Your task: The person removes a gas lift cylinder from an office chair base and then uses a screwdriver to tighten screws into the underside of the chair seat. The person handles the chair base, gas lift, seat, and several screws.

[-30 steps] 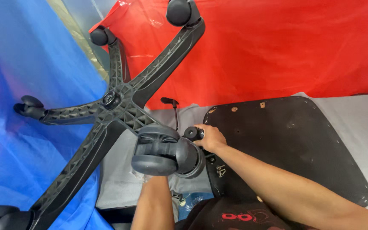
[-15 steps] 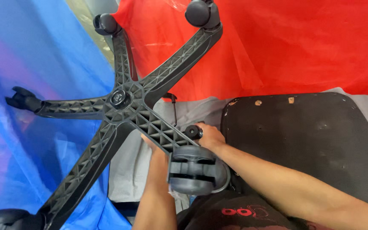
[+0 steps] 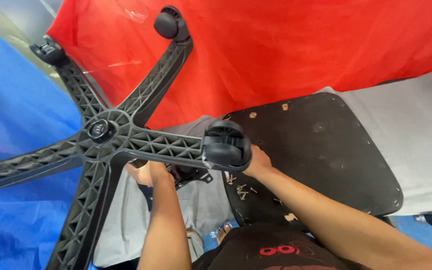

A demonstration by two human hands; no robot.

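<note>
Head view: hands (image 3: 152,173) grip ribbed five-armed chair base (image 3: 107,134)

Red sheet (image 3: 296,55) ahead of me, blue tarp (image 3: 16,125) on my left, grey cloth (image 3: 416,145) beneath

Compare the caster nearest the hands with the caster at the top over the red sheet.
The near caster looks larger, being closer to the camera, and shows its broad wheel face; the far caster looks smaller and rounder. The right hand is against the near one; nothing touches the far one. Both are black and sit at arm ends of the star base.
</note>
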